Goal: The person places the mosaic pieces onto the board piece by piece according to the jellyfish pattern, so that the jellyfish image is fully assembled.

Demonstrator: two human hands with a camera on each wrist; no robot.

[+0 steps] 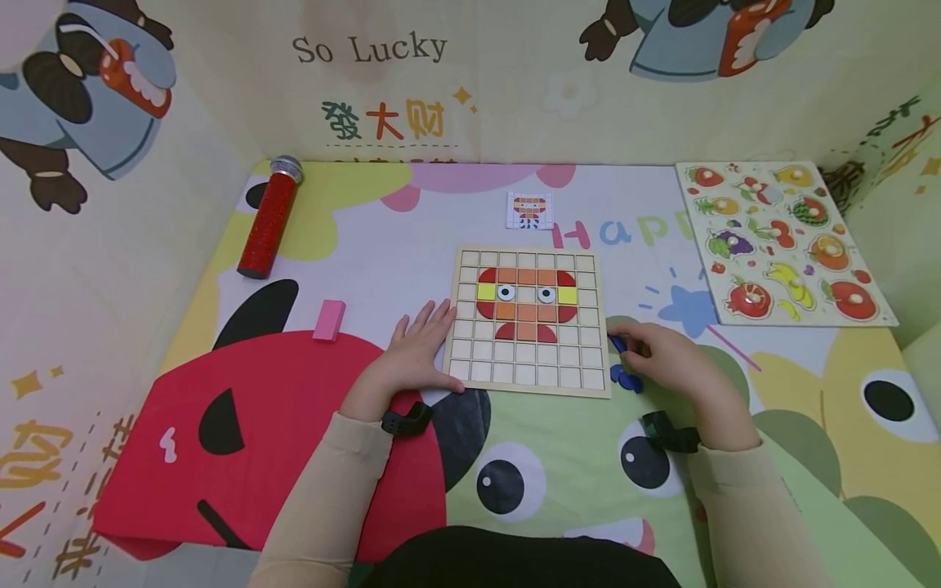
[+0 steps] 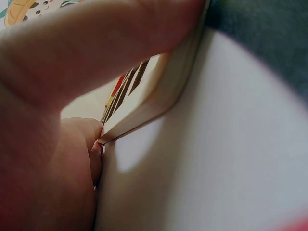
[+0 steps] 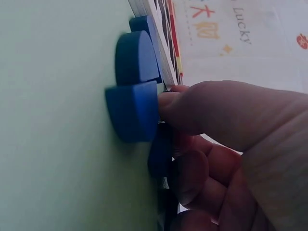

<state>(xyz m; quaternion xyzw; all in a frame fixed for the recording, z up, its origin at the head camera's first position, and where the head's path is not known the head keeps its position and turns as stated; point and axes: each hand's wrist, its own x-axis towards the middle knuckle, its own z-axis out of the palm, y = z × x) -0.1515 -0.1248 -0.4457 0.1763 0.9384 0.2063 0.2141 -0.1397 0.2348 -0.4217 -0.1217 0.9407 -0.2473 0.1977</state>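
A wooden grid board (image 1: 526, 359) lies on the table, with red, orange and yellow tiles and two eye tiles forming a face-like pattern in its upper rows. My left hand (image 1: 415, 351) rests against its left edge, fingers spread and thumb at the lower corner. The left wrist view shows that thumb (image 2: 110, 43) over the board's edge. Beside the board's right edge, my right hand (image 1: 665, 359) has bent fingers at several blue pieces (image 1: 625, 377). Up close, rounded blue pieces (image 3: 137, 113) lie by the thumb (image 3: 197, 108); whether one is pinched is unclear.
A small pattern card (image 1: 529, 211) lies behind the board. To its left are a pink block (image 1: 328, 320) and a red microphone (image 1: 270, 219). A fruit puzzle board (image 1: 782, 245) occupies the back right. Walls covered in printed cloth stand at the back and sides.
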